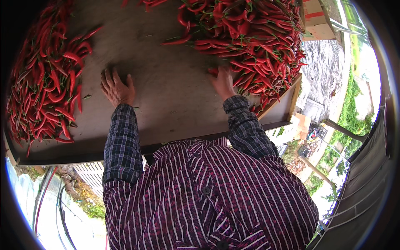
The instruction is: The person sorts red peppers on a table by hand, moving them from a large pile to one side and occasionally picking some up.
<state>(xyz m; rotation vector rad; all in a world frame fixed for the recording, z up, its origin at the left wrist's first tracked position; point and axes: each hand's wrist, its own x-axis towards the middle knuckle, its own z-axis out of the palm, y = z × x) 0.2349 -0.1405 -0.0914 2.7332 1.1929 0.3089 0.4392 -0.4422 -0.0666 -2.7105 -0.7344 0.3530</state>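
Note:
My left hand [118, 88] is palm down over the brown tabletop [168, 93], its fingers spread and nothing in its grasp. To its left lies a broad heap of red chili peppers [47, 90], with green stems among them. My right hand [223, 83] reaches to the near left edge of a larger pile of red chili peppers [250, 40]. A bit of red pepper [213, 71] shows beside its thumb. Its fingertips are dark and blurred, so whether they grip that pepper is unclear.
A raised wooden strip [279, 98] edges the right pile, and a dark rim [72, 159] runs along the table's near side. Cardboard boxes [317, 23] stand beyond the right edge. Small leaf scraps [87, 97] lie on the tabletop.

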